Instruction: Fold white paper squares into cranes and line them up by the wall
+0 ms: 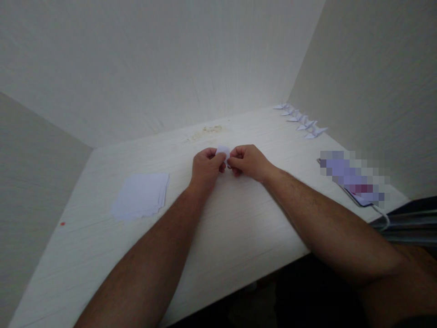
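Observation:
A small piece of white paper (223, 149) is held up between my two hands over the middle of the table. My left hand (207, 165) pinches its left side, thumb in front. At its right edge, the thumb and fingers of my right hand (248, 160) are closed on the same paper. Fingers cover most of the lower part, so its folds cannot be made out. To the left of my left forearm lies a loose stack of white paper sheets (140, 195).
Several folded white paper cranes (314, 132) stand in a row at the back right. A phone (351, 180), its screen blurred out, lies on the right with a white cable (385, 217). Walls enclose the white table (235, 241). Stains (211, 130) mark its back edge.

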Demonstrator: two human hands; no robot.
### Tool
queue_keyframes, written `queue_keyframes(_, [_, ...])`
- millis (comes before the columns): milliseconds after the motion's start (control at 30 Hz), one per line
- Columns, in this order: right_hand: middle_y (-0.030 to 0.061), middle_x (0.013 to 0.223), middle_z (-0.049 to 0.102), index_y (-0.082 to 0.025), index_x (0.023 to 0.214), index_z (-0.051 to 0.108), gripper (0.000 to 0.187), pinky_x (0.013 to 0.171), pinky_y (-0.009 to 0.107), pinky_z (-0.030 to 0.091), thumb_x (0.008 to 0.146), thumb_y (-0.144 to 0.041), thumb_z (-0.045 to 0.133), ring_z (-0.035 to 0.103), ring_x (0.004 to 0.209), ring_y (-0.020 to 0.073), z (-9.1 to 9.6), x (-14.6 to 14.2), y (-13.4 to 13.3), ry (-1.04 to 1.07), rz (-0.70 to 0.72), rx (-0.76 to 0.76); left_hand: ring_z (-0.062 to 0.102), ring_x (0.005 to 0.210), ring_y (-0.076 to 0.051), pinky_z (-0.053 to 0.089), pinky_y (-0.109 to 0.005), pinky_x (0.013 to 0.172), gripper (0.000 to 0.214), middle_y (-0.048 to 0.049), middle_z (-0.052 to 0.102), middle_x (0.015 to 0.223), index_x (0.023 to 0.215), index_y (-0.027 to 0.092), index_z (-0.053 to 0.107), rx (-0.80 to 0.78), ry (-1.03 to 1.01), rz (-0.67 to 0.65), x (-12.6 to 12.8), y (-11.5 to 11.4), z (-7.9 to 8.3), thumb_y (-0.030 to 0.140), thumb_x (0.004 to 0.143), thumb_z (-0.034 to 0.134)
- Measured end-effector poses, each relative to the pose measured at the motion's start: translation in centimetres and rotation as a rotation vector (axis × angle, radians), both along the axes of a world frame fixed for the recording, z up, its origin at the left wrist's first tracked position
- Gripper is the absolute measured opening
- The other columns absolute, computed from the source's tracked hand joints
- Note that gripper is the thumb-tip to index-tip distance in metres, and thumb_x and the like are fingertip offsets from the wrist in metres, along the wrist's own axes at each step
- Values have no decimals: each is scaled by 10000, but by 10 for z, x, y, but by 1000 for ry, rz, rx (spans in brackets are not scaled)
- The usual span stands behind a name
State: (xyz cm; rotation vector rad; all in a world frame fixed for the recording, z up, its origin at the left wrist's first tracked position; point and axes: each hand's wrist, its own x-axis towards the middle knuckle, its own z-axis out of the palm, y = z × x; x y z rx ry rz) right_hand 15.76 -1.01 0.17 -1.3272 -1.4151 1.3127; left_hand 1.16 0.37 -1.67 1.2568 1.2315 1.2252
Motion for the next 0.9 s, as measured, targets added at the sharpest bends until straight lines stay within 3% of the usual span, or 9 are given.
queue_keyframes(233, [-45, 502, 606, -168, 658, 593, 225, 422, 183, 440, 727, 46, 604, 556, 424, 79, -1, 1, 1, 81, -2, -35, 479, 421, -89, 380, -220, 430, 64, 21, 571, 499, 658, 176, 621, -12, -47, 1, 2, -2, 5, 200, 696, 667])
queue_keyframes(433, [-19, 521, 624, -162, 656, 601, 179, 414, 201, 424, 781, -44, 651, 556, 420, 89, -2, -1, 0, 57, 6, -3, 495, 424, -92, 390, -219, 426, 76, 16, 581, 503, 640, 177, 620, 12, -46, -2, 1, 0, 1, 197, 691, 673])
queue_keyframes(667, [-55, 524, 610, -174, 683, 585, 229, 434, 183, 436, 674, 52, 621, 549, 433, 73, -4, 0, 1, 138, 31, -25, 516, 434, -101, 417, -226, 431, 58, 14, 597, 520, 682, 173, 642, 2, -111, 7, -1, 3, -2, 210, 706, 681])
queue_keyframes(900, [-47, 501, 597, -181, 683, 584, 180, 410, 193, 412, 741, -21, 641, 545, 417, 86, -3, -2, 0, 103, -12, 2, 538, 465, -89, 442, -214, 458, 59, 16, 602, 551, 695, 158, 644, -34, -213, -3, 2, 0, 4, 187, 688, 696])
